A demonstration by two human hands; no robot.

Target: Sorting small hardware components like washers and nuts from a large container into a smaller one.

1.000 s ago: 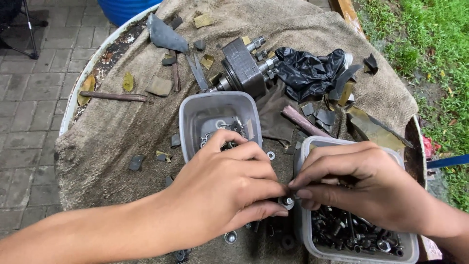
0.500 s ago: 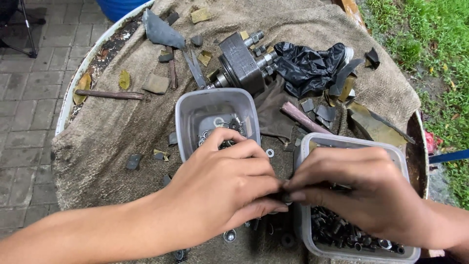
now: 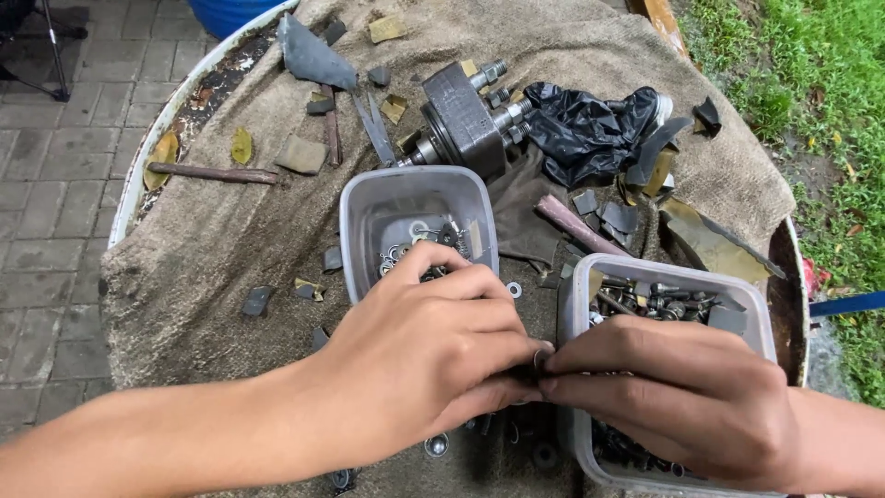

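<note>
Brown burlap cloth (image 3: 230,267) drapes the round table. Near its front edge, the left hand (image 3: 433,355) and right hand (image 3: 673,397) meet fingertip to fingertip, knuckles up, pinching a small metal part (image 3: 537,358) between two clear plastic tubs (image 3: 369,207) of hardware.

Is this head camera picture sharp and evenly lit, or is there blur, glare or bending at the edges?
Head view: soft, even daylight, no hard shadows or strong glare; the left hand and right hand look fairly sharp, though what they pinch is too small to tell; the clear plastic tub of washers is in focus; the round table's white rim bows, perhaps from wide-lens distortion.
</note>
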